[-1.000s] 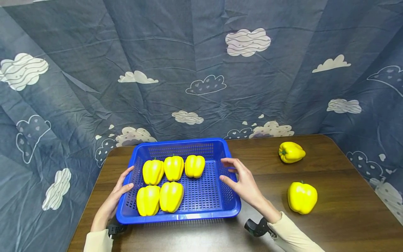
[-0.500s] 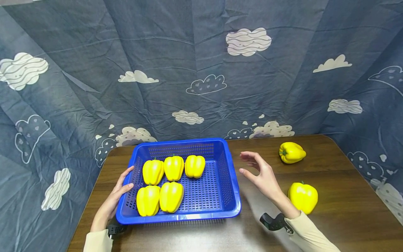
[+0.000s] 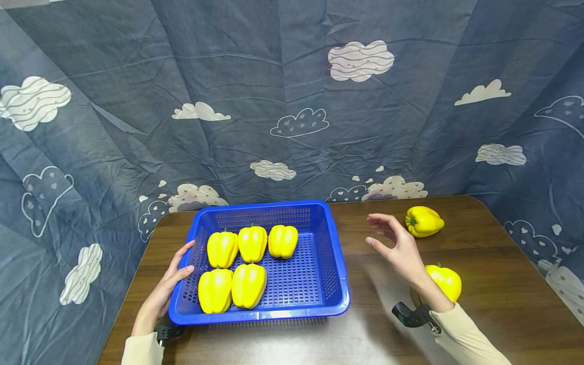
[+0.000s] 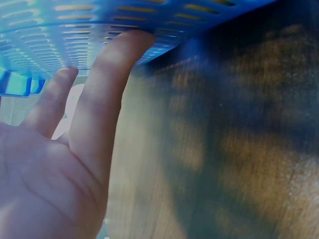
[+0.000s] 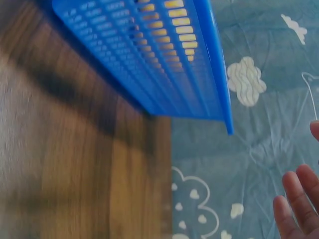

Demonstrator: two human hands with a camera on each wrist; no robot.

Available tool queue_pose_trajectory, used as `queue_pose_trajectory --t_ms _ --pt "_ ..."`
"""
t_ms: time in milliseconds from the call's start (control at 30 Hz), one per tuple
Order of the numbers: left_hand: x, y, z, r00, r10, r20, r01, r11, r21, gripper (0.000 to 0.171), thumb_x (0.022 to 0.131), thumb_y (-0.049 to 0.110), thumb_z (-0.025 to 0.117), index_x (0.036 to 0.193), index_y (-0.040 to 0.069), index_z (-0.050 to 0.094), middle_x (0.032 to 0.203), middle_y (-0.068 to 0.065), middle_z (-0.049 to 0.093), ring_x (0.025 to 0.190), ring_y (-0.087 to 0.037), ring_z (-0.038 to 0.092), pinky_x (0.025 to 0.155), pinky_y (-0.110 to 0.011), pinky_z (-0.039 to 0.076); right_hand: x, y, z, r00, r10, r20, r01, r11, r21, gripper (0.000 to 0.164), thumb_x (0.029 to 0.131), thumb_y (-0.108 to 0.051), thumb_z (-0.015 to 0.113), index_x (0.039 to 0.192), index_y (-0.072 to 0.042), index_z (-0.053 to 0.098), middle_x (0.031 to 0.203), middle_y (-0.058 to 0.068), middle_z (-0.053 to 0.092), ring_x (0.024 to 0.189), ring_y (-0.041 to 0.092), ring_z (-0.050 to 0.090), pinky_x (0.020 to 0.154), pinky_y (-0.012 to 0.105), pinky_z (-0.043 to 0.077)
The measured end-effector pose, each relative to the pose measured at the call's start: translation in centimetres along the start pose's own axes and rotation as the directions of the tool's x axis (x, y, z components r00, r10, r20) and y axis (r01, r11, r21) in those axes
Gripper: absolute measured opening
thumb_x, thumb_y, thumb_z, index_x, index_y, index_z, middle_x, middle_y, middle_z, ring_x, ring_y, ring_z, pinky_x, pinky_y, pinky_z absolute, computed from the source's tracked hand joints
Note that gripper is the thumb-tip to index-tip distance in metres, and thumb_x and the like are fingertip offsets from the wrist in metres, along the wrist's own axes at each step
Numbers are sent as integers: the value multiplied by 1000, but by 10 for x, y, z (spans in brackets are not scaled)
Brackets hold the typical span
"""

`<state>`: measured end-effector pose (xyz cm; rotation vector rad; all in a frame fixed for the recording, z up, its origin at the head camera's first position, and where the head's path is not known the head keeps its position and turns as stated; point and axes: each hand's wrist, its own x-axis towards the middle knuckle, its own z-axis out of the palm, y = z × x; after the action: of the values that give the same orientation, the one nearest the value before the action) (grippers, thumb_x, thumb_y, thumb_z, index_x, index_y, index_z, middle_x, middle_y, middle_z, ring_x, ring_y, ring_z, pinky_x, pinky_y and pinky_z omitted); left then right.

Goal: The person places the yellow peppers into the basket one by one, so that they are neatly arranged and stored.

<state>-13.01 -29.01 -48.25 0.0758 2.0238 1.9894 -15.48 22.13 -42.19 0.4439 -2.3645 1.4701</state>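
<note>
A blue plastic basket (image 3: 298, 310) with slotted walls stands on the table, holding several yellow bell peppers (image 3: 248, 285) in two rows. At its left rim my left hand (image 3: 159, 296) grips the edge, thumb and index finger over the rim. The left wrist view shows other fingers (image 4: 99, 94) against the outer slotted wall. My right hand (image 3: 401, 251) is in the air right of the basket, fingers loosely bent and apart, holding nothing. Just beyond it lies a yellow bell pepper (image 3: 424, 221) on its side. Another yellow bell pepper (image 3: 449, 284) is partly hidden behind my right wrist.
The brown wooden table (image 3: 515, 304) reaches back to a grey-blue curtain (image 3: 237, 147) printed with white clouds. Bare wood shows between the basket and the two loose peppers. A black wrist camera (image 3: 410, 314) hangs beneath my right wrist.
My right hand has moved from over the basket's right rim rightward toward the loose peppers, its forearm now covering part of the nearer one. The left hand and basket have stayed put.
</note>
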Motion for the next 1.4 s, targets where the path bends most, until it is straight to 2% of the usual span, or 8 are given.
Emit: queue_pose_trajectory --t_ms 333,467,667,733,833,1000,1167,1400 --pt "0 1 0 1000 -4 2 4 1000 -4 57 101 24 38 151 30 12 154 -20 2 126 -47 33 89 -57 45 4 14 -30 999 25 -20 -26 999 -30 51 83 5 70 129 1 50 122 20 56 104 5 54 90 11 39" --pt "0 0 0 1000 -3 -5 3 1000 -4 57 100 24 38 151 30 12 154 -19 2 128 -49 29 90 -57 44 5 25 -44 999 27 -23 -28 997 -67 52 82 7 69 130 2 50 121 20 56 103 3 54 88 10 39" --pt "0 -1 0 1000 7 0 -7 1000 -10 57 100 23 38 151 29 12 154 -20 2 129 -49 27 91 -57 43 9 39 -63 999 12 -34 -15 997 -79 51 80 9 70 127 3 51 119 9 58 102 2 54 86 9 40" --pt "0 -1 0 1000 8 3 -8 1000 -13 57 100 23 38 151 29 12 154 -20 2 129 -50 26 91 -57 43 8 44 -69 999 32 -37 -35 996 -82 51 81 7 70 127 2 51 118 4 59 102 1 54 85 8 41" --pt "0 -1 0 1000 11 7 -11 1000 -14 57 100 22 38 151 29 13 154 -19 2 129 -50 26 91 -57 43 7 50 -77 997 69 -34 -72 991 -111 50 83 3 70 128 2 50 117 2 58 102 0 53 83 7 40" --pt "0 0 -1 999 29 24 -28 999 -19 56 101 20 36 151 29 13 153 -19 4 126 -38 34 90 -48 45 7 61 -86 992 119 -36 -123 982 -144 52 83 0 71 130 2 48 120 1 55 104 -1 50 83 7 40" --pt "0 0 -2 999 28 39 -26 999 -35 56 102 19 35 151 30 12 153 -19 4 119 -23 42 88 -42 46 9 70 -93 991 127 -38 -131 977 -165 54 82 -1 73 130 3 48 121 2 54 105 -5 47 81 7 40" --pt "0 0 -2 999 24 39 -22 999 -40 56 102 19 36 151 30 12 153 -19 4 118 -22 44 87 -42 47 11 85 -104 990 137 -17 -137 960 -244 55 81 -3 74 130 2 49 123 16 53 104 -9 42 77 7 39"
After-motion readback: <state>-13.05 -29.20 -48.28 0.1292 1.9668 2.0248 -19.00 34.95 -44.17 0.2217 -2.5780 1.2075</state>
